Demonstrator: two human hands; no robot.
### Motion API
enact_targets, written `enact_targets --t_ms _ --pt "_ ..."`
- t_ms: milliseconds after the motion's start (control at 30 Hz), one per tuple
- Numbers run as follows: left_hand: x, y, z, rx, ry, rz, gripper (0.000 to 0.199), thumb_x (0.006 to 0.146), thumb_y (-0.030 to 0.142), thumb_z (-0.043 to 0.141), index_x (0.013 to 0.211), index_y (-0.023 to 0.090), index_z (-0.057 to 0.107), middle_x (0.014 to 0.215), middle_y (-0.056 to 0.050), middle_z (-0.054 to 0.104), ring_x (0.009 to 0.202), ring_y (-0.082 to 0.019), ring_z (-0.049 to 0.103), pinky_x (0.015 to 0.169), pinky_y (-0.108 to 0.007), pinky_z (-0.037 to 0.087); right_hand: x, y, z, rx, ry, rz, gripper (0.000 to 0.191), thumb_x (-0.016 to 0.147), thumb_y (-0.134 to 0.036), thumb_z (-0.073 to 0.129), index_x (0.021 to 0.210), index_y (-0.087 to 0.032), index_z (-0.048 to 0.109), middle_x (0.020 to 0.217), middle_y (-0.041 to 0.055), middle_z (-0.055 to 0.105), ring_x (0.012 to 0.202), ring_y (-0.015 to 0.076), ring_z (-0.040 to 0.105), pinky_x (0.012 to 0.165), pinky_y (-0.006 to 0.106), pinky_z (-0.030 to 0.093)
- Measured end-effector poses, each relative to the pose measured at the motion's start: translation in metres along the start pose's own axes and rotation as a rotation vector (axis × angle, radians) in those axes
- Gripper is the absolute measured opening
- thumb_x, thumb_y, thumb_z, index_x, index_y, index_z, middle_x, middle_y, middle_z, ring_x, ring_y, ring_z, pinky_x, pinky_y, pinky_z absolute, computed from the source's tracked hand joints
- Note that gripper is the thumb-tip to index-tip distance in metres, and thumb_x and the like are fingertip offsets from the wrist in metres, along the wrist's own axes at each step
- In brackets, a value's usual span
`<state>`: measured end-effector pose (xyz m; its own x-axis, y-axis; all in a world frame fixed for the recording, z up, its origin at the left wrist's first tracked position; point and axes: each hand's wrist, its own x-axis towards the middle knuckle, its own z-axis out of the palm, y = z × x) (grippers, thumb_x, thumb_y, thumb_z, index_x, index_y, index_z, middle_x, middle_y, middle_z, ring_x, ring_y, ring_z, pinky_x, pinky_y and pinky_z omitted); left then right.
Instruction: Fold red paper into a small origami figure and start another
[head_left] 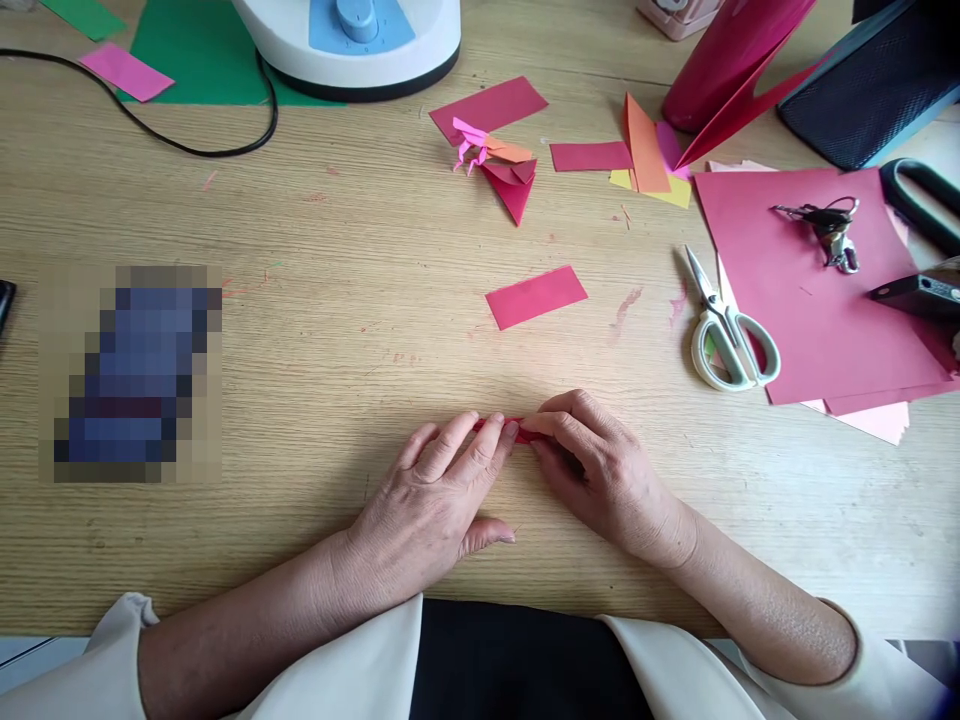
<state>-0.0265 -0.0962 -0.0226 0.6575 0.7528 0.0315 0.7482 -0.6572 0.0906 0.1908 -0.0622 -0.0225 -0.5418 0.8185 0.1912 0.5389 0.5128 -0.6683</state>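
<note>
A small folded piece of red paper [520, 432] lies on the table between my hands, mostly covered by my fingers. My left hand [442, 490] rests over its left part, fingers stretched out and fingertips pressing down, with the thumb held apart. My right hand [607, 470] pinches the right end between thumb and bent fingers. Beyond my hands lies a flat red paper strip [536, 297]. Farther back, a small folded paper figure [495, 160] in pink, orange and red sits by another dark red strip [499, 105].
White-handled scissors [731, 335] lie to the right, beside red paper sheets [817, 300] with keys [829, 230] on top. Coloured paper pieces [645, 150] lie at the back. A white appliance base [360, 60] and its black cord [217, 152] stand behind. A blurred-out rectangular object [135, 375] lies left.
</note>
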Motion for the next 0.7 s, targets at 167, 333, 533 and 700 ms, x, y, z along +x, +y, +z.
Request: enact_targets --t_ms 167,333,533,700 --pt "0.0 -0.007 0.0 -0.034 -0.015 0.017 0.075 0.091 0.066 0.048 0.146 0.014 0.049 0.146 -0.011 0.055 0.13 -0.031 0.044 0.106 -0.044 0.035 -0.002 0.003 0.001 0.011 -0.015 -0.022 0.028 0.094 -0.008 0.053 0.119 -0.019 0.06 0.102 0.0092 0.061 0.09 0.0193 0.06 0.079 0.034 0.054" --pt "-0.001 -0.013 0.004 -0.059 0.017 0.054 0.08 0.091 0.069 0.043 0.148 0.012 0.045 0.145 -0.012 0.056 0.129 -0.032 0.042 0.108 -0.048 0.028 -0.001 0.002 0.002 -0.055 0.007 -0.047 0.022 0.096 -0.012 0.054 0.116 -0.017 0.06 0.098 0.0097 0.062 0.088 0.0204 0.061 0.076 0.035 0.054" --pt "-0.002 -0.012 0.008 -0.091 0.036 0.045 0.083 0.093 0.072 0.032 0.149 0.011 0.044 0.145 -0.013 0.055 0.13 -0.033 0.042 0.106 -0.049 0.026 0.001 0.0 0.006 -0.093 0.036 -0.036 0.021 0.097 -0.012 0.053 0.115 -0.018 0.061 0.097 0.0088 0.062 0.086 0.0196 0.06 0.076 0.034 0.054" --pt "-0.006 -0.01 0.004 -0.035 0.012 0.029 0.08 0.093 0.071 0.034 0.153 0.018 0.038 0.154 -0.007 0.047 0.138 -0.036 0.037 0.106 -0.05 0.027 0.0 0.001 0.007 -0.096 0.034 -0.037 0.019 0.097 -0.013 0.054 0.111 -0.018 0.064 0.098 0.0091 0.062 0.087 0.0187 0.06 0.076 0.033 0.053"
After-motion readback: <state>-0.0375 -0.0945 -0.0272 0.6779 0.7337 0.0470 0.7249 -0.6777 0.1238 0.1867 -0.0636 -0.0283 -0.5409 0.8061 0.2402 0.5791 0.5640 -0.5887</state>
